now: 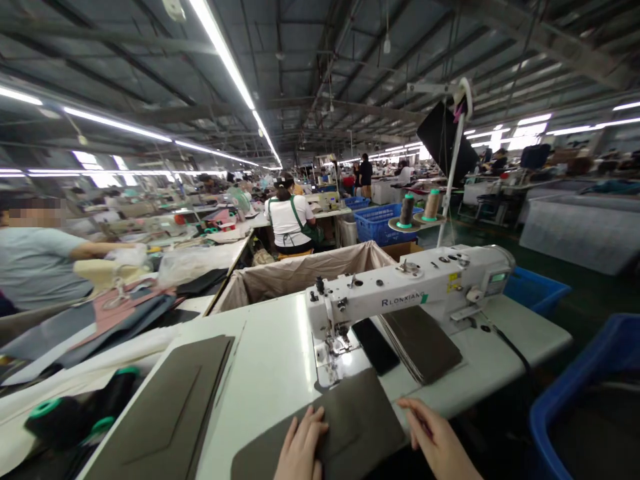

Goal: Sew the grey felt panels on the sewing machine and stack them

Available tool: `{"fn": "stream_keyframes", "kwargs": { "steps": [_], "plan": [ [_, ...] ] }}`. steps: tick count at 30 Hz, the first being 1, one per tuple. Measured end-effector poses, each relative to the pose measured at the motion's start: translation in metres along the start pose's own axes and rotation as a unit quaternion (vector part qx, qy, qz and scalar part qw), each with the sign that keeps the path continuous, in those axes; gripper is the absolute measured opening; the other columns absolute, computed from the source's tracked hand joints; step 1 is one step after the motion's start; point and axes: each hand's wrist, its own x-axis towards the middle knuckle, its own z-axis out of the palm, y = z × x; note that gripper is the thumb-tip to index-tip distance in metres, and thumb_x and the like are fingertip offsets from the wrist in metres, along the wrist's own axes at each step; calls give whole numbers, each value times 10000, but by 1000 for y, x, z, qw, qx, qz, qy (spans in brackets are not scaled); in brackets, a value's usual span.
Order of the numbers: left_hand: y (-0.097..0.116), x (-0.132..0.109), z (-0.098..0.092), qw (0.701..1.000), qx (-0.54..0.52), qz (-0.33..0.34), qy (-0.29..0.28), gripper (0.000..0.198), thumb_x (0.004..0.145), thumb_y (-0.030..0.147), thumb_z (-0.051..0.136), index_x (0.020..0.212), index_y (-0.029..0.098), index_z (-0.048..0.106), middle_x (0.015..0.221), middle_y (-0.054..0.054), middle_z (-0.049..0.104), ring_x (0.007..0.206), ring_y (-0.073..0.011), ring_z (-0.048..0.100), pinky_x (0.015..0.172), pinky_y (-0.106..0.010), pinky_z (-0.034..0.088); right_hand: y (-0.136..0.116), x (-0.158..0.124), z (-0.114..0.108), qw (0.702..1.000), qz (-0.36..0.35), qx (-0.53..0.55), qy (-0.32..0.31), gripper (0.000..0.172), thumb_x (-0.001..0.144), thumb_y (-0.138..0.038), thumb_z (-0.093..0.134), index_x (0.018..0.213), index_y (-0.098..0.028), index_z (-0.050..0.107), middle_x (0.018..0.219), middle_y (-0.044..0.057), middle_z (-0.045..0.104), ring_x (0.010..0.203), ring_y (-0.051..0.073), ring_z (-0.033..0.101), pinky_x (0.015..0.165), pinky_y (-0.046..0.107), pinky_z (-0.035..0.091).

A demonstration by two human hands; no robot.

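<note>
My left hand (pixel 303 443) lies flat on a dark olive-brown fabric panel (pixel 360 413), fingers stretched out and slightly spread. The panel rests on the pale sewing table, its far edge just in front of the needle area of a white sewing machine (pixel 410 293). At the panel's right edge is my right hand (pixel 435 433), its fingers extended and loosely curved, with no object visible in them. Whether its thumb touches the panel edge I cannot tell. A black phone-like slab (pixel 376 345) and a stack of similar panels (pixel 423 343) lie under the machine's arm.
Another panel stack (pixel 165 407) lies on the left. Black thread cones (pixel 57 421) sit beyond it. A cloth-lined bin (pixel 300 267) stands behind the table, a blue tub (pixel 590 400) at right. Thread spools (pixel 407 210) stand on a holder. Co-workers sit ahead and left.
</note>
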Motion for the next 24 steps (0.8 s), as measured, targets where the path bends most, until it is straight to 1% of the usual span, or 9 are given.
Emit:
{"fn": "stream_keyframes", "kwargs": {
  "steps": [2, 4, 6, 8, 12, 17, 20, 22, 24],
  "plan": [
    [10, 12, -19, 1000, -15, 2, -4, 394, 787, 94, 435, 1092, 265, 617, 1377, -5, 531, 1337, -229, 427, 1144, -481, 326, -2, -6, -10, 1000, 7, -12, 14, 368, 954, -479, 371, 1053, -231, 624, 823, 43, 674, 680, 174, 627, 714, 279, 524],
    [24, 20, -30, 1000, -14, 5, 4, 296, 899, 200, 420, 1140, 233, 589, 1376, -41, 525, 1345, -248, 411, 1143, -521, 297, 1, -14, -19, 999, 13, -32, 27, 361, 949, -491, 376, 938, -226, 621, 850, 54, 674, 747, 188, 639, 753, 287, 511],
    [38, 25, -32, 999, -12, 44, -10, 371, 956, 318, 416, 1313, 251, 492, 1468, -38, 426, 1396, -254, 325, 1153, -524, 261, 8, -24, -26, 997, 40, -65, 29, 355, 941, -507, 387, 850, -230, 590, 751, 32, 651, 699, 185, 631, 705, 281, 502],
    [48, 27, -26, 997, -2, 76, -29, 480, 967, 397, 421, 1433, 300, 363, 1531, -26, 327, 1423, -260, 264, 1157, -523, 236, 17, -37, -26, 992, 77, -102, 15, 329, 928, -520, 410, 834, -240, 554, 673, -3, 617, 619, 170, 610, 630, 269, 480],
    [50, 29, -17, 997, 20, 72, -31, 527, 972, 422, 414, 1476, 325, 296, 1554, -35, 275, 1433, -279, 232, 1158, -531, 201, 30, -62, -12, 984, 118, -130, -31, 278, 949, -496, 373, 889, -257, 502, 678, -34, 606, 609, 163, 614, 597, 265, 442],
    [57, 30, -21, 996, 0, 85, -36, 535, 976, 415, 412, 1483, 311, 273, 1552, -36, 278, 1436, -272, 218, 1165, -527, 172, 22, -69, 13, 982, 110, -139, -65, 245, 945, -460, 391, 863, -257, 500, 654, -40, 596, 602, 168, 606, 555, 255, 390],
    [73, 32, -22, 994, -32, 102, -39, 543, 936, 418, 513, 1438, 289, 354, 1481, -55, 387, 1369, -265, 340, 1145, -493, 241, 14, -60, 21, 984, 95, -135, -63, 213, 943, -429, 407, 880, -251, 506, 662, -37, 609, 605, 167, 607, 554, 253, 367],
    [86, 35, -19, 993, -54, 96, -32, 510, 897, 397, 590, 1368, 269, 443, 1368, -66, 486, 1261, -258, 445, 1079, -459, 342, 12, -52, 22, 984, 91, -141, -55, 198, 943, -412, 411, 918, -245, 514, 686, -29, 620, 616, 169, 611, 557, 256, 356],
    [99, 39, -15, 993, -70, 90, -22, 460, 869, 347, 640, 1299, 254, 503, 1260, -65, 539, 1161, -253, 496, 987, -426, 417, 13, -47, 21, 983, 93, -155, -44, 207, 946, -413, 405, 926, -238, 513, 697, -20, 623, 620, 173, 612, 555, 260, 347]
  ]
}}
